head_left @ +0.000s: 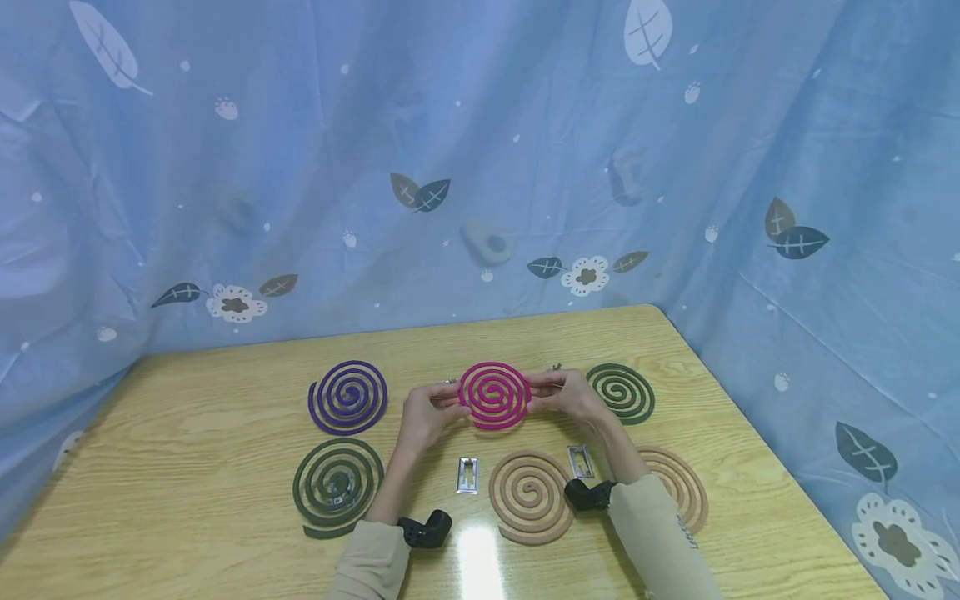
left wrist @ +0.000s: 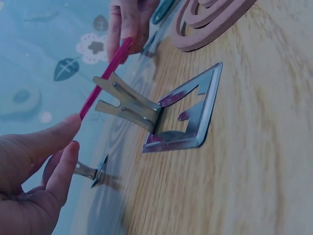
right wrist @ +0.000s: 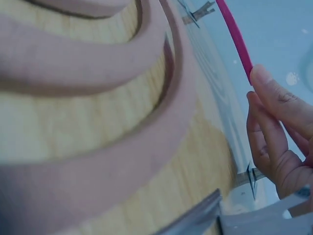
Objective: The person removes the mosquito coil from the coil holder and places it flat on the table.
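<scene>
A magenta mosquito coil [head_left: 495, 396] is raised over the table with its flat face toward the head camera. My left hand [head_left: 425, 414] pinches its left rim between thumb and fingers, and my right hand [head_left: 573, 393] pinches the right rim. Edge-on in the left wrist view, the coil [left wrist: 111, 67] appears close to the forked upright of a metal coil stand [left wrist: 132, 105]; I cannot tell whether they touch. Two more metal stands, a left one [head_left: 468, 475] and a right one [head_left: 581, 461], lie nearer me on the wood.
A purple coil [head_left: 326, 400] and a green coil [head_left: 300, 492] with a metal piece at its centre are on the left. At right are another green coil [head_left: 651, 400] and a tan coil [head_left: 701, 500]; a second tan coil [head_left: 531, 540] lies mid-front. Blue curtain [head_left: 480, 275] backs the table.
</scene>
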`<state>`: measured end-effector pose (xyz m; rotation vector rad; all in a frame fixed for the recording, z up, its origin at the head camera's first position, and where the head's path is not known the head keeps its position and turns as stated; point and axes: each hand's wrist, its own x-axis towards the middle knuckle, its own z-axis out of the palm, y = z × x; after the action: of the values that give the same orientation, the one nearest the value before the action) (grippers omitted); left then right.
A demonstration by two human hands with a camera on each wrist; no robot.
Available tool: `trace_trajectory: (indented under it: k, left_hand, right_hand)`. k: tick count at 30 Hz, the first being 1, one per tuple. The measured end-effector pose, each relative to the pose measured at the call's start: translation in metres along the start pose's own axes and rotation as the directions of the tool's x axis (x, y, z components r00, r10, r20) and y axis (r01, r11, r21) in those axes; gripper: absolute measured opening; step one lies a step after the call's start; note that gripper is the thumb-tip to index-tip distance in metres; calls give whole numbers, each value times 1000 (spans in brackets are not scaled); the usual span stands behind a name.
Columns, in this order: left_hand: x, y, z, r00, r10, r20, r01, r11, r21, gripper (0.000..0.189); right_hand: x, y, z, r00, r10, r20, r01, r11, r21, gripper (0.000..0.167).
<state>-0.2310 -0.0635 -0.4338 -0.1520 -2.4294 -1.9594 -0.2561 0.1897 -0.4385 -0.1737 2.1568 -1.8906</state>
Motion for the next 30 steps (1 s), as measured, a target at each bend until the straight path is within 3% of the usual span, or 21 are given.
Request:
trace_trajectory:
  k: [19,30]
  left_hand:
    - [-1,4,11,1000,9,28,-10,1000,24,36]
    - [-1,4,20,999,35,37,-37,997,66,34]
  right_hand:
    - [-8,-15,-7,996,78,-50,-84,989,-124,46]
    - [-13,-17,-9,987,120,-111,-134,983,-127,48]
